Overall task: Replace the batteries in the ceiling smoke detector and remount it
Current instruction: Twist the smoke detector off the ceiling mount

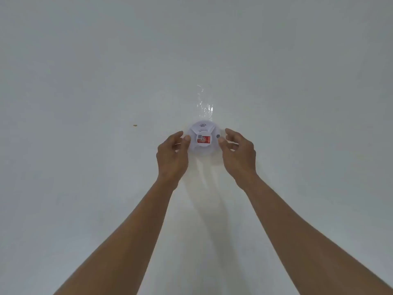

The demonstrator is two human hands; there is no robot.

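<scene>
The smoke detector (203, 137) was a round white plastic unit sitting flat against the pale ceiling, its face turned toward the camera. A red label with a small grey square sat at its centre (the print too small to read), curved sound-wave marks above it, and a dark button at its right edge.

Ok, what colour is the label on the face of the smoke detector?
Red, with a small grey square at its upper left corner: the label on the white smoke detector, seen in the head view.
</scene>
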